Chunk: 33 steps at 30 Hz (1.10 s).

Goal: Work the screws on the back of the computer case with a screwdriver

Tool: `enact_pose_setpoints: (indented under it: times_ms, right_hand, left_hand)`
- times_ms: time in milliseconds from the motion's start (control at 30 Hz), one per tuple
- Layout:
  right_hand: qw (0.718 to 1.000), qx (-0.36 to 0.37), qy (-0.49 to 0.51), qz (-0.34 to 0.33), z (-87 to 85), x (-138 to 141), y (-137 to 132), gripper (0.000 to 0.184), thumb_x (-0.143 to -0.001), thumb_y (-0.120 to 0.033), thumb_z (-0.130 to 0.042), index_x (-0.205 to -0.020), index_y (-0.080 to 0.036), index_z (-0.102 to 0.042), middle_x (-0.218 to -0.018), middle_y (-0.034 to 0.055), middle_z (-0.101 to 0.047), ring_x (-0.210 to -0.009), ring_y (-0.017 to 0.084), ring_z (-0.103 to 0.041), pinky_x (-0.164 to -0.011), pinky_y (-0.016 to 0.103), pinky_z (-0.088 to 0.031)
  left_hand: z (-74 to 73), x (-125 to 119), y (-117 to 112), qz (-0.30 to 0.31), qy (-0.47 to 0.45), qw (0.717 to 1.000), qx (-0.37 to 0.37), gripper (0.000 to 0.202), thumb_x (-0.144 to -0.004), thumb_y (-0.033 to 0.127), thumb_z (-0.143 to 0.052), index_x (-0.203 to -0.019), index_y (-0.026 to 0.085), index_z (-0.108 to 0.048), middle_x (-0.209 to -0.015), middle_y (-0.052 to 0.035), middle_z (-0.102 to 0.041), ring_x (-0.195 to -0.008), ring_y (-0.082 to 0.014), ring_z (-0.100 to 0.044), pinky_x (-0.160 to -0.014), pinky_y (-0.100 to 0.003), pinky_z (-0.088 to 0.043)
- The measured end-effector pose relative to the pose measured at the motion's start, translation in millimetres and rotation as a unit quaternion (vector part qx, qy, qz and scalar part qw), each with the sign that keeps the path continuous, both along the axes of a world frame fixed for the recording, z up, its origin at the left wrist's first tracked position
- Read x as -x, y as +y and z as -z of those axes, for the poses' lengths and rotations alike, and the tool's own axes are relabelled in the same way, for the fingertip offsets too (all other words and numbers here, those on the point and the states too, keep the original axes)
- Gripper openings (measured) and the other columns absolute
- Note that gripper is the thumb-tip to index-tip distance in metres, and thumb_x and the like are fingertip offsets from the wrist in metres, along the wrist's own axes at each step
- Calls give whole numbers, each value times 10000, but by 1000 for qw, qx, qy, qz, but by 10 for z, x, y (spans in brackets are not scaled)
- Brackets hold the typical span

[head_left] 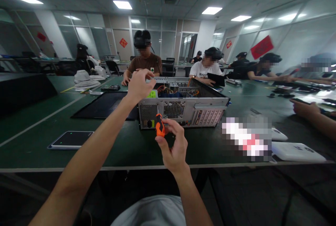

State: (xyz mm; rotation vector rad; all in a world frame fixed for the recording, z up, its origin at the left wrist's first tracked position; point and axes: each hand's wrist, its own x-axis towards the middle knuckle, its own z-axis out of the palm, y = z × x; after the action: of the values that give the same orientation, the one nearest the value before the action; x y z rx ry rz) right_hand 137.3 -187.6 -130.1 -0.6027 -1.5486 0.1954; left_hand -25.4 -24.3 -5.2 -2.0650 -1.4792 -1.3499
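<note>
In the head view a silver computer case (183, 118) lies on the table with its rear panel toward me and its top side uncovered, showing wires and parts inside. My right hand (174, 145) grips an orange and black screwdriver (160, 126) by its handle. The shaft points up to the rear panel, near the perforated section left of the fan grille (173, 109); whether the tip sits in a screw is too small to tell. Over the case's left end is my left hand (141, 85), fingers bent and apart, near a bright green label (152, 94). Whether it touches the case is unclear.
A black side panel (105, 107) lies left of the case. A phone-like device (70, 139) is at front left, a white power bank (298, 151) at front right. White fans (88, 85) stand at back left. Co-workers sit opposite, and another person's hand (306, 108) is at right.
</note>
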Motion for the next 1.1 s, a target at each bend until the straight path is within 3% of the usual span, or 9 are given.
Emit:
enact_pose_setpoints:
  times_ms: [133,233,300,500,600,700,800,1000,1100]
  right_hand:
    - [1000,-7,-15,13,40,-36,-10,481,-977,-324,-662,-1421,-281,-479,-1273,100,-683,-975,212,-718,-821,367,-603]
    - [1000,5,-21,-5,41,-55,-23,527,-969,-285,-675,-1448,-290,-454,-1341,107,-665,-1116,241,-706,-842,372,-610]
    - [999,8,-24,-26,33,-60,-34,542,-975,-268,-665,-1465,-300,-437,-1376,103,-654,-1181,245,-685,-840,361,-614]
    - [995,49,-67,-59,-27,-75,-94,495,-1046,-268,-507,-1527,-309,-396,-1493,102,-572,-1158,225,-680,-904,409,-625]
    - [994,35,-84,-64,-76,-78,-92,389,-1063,-256,-449,-1439,-314,-529,-1505,86,-557,-1208,234,-659,-980,441,-599]
    - [997,-7,-71,-39,-99,-35,-55,276,-1029,-270,-560,-1291,-304,-639,-1440,85,-601,-1221,242,-654,-1017,443,-576]
    - [999,-34,-19,-14,-71,42,-17,284,-959,-303,-695,-1235,-287,-630,-1294,91,-680,-1201,256,-664,-988,443,-588]
    - [999,-40,-7,0,10,130,4,282,-995,-296,-630,-1277,-301,-622,-1269,105,-622,-1129,240,-667,-901,423,-604]
    - [999,-31,-3,10,5,164,12,237,-953,-326,-702,-1183,-284,-665,-1209,91,-618,-1078,229,-666,-883,402,-598]
  left_hand:
    - [-42,-136,293,-53,148,967,201,534,-851,559,-667,-1252,209,-711,-1404,-174,-621,-1339,-401,-523,-1074,-563,-455]
    - [-40,-185,381,-15,255,906,337,647,-896,642,-540,-1382,230,-654,-1460,-143,-611,-1334,-359,-563,-1093,-463,-453]
    - [-58,-180,400,15,294,880,373,658,-914,642,-493,-1425,249,-624,-1470,-105,-614,-1327,-315,-585,-1093,-384,-451]
    - [-110,-109,395,7,299,881,367,717,-907,692,-480,-1469,260,-590,-1512,-94,-576,-1368,-332,-555,-1138,-407,-413]
    - [-90,-82,373,4,296,885,360,693,-901,717,-481,-1444,307,-615,-1481,-71,-609,-1361,-339,-561,-1133,-426,-422]
    - [-66,-80,323,-4,279,894,350,658,-916,710,-469,-1437,335,-616,-1476,-57,-615,-1360,-328,-564,-1124,-425,-432]
    - [-67,-106,260,-18,256,896,362,662,-908,715,-485,-1438,339,-613,-1499,-70,-592,-1349,-351,-572,-1105,-463,-451]
    - [-81,-135,233,-17,247,894,374,672,-905,711,-493,-1462,346,-585,-1514,-62,-578,-1340,-344,-582,-1098,-454,-458]
    - [-76,-129,241,-12,248,894,373,673,-911,705,-487,-1467,338,-579,-1523,-68,-567,-1350,-343,-574,-1108,-459,-450]
